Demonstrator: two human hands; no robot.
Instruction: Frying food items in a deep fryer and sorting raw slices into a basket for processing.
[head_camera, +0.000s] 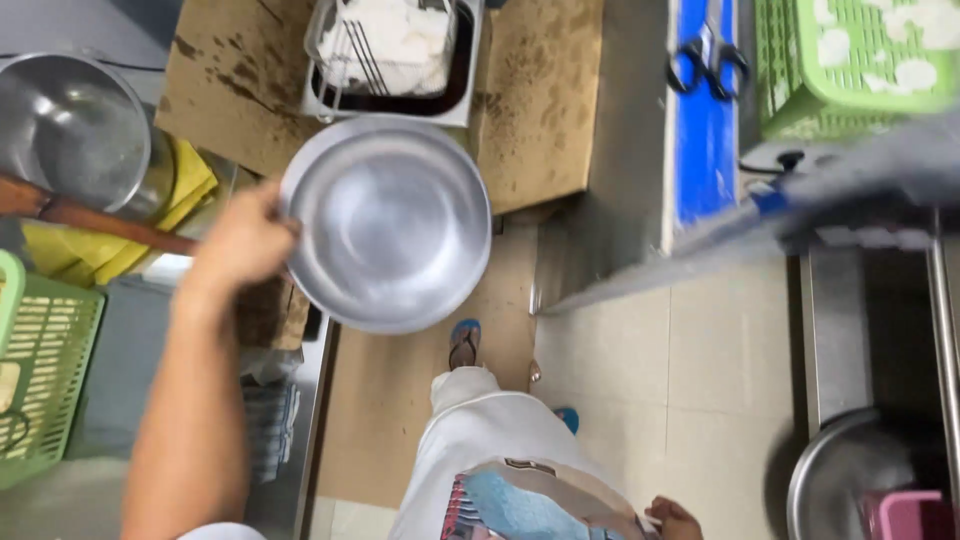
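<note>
My left hand (240, 240) grips the left rim of a large, round, empty metal bowl (390, 225) and holds it in the air above the floor. My left arm reaches up to it from the lower left. My right hand (672, 518) hangs low beside my white apron at the bottom edge of the frame. Its fingers look curled, and it is partly cut off, so I cannot see anything in it.
A big metal pot (75, 125) and a wooden handle (90, 215) lie at the left, above a green basket (40, 370). Behind the bowl stands a tray with a wire rack (395, 50) on cardboard (540, 100). Scissors (708, 55), a green crate (860, 55) and a metal basin (850, 480) are to the right.
</note>
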